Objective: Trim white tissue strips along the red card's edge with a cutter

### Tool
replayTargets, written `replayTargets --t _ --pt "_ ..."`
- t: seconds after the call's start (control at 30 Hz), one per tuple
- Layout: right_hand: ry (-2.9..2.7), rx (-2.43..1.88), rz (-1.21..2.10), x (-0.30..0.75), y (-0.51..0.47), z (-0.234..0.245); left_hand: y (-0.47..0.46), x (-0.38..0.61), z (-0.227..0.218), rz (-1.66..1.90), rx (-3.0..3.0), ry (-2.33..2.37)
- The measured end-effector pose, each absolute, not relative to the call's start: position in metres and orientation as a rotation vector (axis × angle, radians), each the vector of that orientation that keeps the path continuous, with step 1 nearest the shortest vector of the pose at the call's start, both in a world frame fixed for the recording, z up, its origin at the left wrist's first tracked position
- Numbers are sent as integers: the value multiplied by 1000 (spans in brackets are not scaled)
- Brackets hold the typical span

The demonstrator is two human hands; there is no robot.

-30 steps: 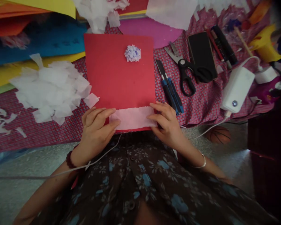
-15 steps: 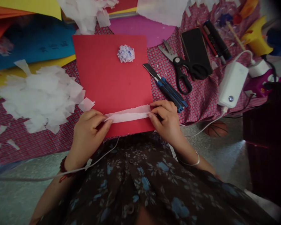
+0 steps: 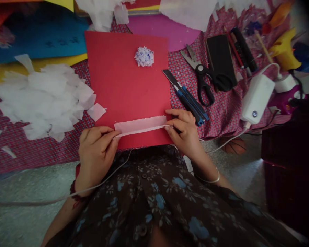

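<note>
The left hand and the right hand each pinch one end of a white paper strip, fingers closed on it, so the strip stretches between them with its near long edge folded up. The strip lies across the near part of a red card, close to that card's near edge, and the card rests on a red checked cloth near the cloth's near edge. Toward the far edge of the card sits a small crumpled ball of white and blue paper, well apart from the strip. Just beside the right hand, off the card's right edge, lies a blue cutter, and beyond it black-handled scissors and a black phone. A white charger sits near the cloth's right edge. To the left of the card a heap of white paper scraps covers the cloth, one loose piece touching the card's left edge. Coloured sheets lie along the far left corner.
</note>
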State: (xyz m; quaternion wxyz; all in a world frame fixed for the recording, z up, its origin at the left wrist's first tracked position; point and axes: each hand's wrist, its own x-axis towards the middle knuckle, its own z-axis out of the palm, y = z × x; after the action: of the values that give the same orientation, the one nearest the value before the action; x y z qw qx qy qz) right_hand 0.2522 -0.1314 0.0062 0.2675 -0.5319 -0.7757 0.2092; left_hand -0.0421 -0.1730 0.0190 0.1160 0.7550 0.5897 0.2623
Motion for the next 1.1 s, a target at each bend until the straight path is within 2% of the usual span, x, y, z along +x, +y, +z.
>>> replayTargets --t 0.43,0.73,1.1 --pt "-2053 -1455 553 253 -132 4 -171 -36 15 980 1961 1850" --pt "-2112 -1446 652 254 -134 15 -172 -36 17 886 1927 1900" --pt "-1968 -1494 532 246 -131 5 -168 -38 24 769 1991 1805"
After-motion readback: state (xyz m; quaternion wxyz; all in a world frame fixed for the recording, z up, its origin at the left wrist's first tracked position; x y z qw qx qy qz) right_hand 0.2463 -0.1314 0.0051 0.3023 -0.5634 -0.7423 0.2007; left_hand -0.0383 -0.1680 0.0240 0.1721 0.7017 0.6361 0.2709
